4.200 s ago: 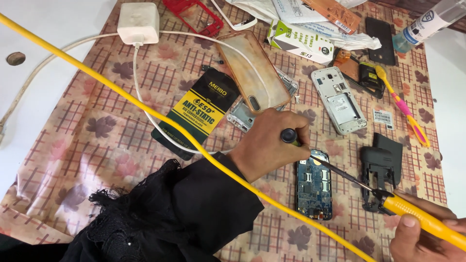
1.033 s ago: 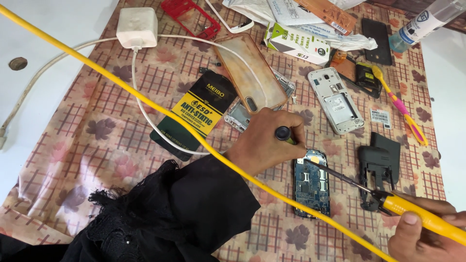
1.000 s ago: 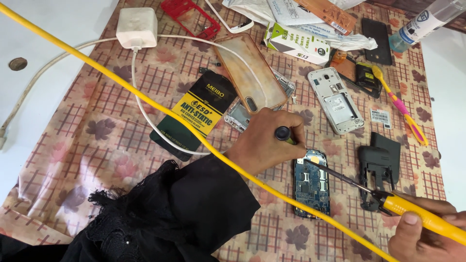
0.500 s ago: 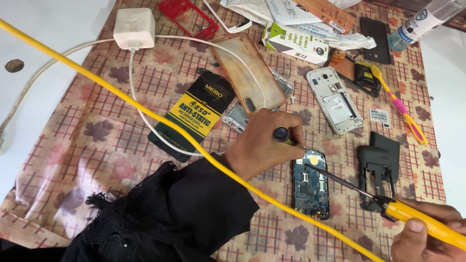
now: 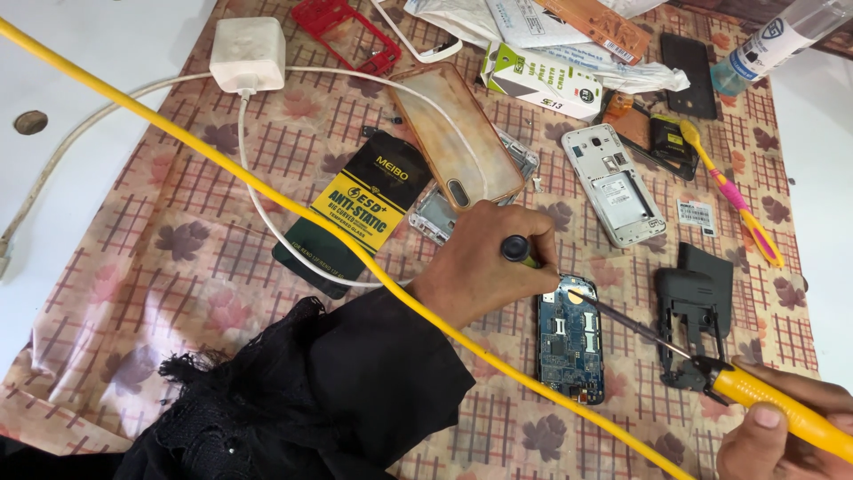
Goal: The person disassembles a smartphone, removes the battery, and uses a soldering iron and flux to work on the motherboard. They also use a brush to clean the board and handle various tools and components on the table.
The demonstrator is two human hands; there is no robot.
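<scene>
Circuit board upright near mat's front edge, just below left hand, fingers pinching small driver; right hand gripped yellow-handled screwdriver, tip at board's top edge.

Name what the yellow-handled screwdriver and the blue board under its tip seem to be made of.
Screwdriver: handle looks like glossy yellow plastic; its thin dark shaft with a dull gleam is probably steel. Circuit board: likely rigid laminate with a blue coating, studded with small silvery metal parts.

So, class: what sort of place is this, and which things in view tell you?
Probably a phone repair bench: a bare blue circuit board, an opened white phone body, and a yellow-handled screwdriver in the right hand.
</scene>
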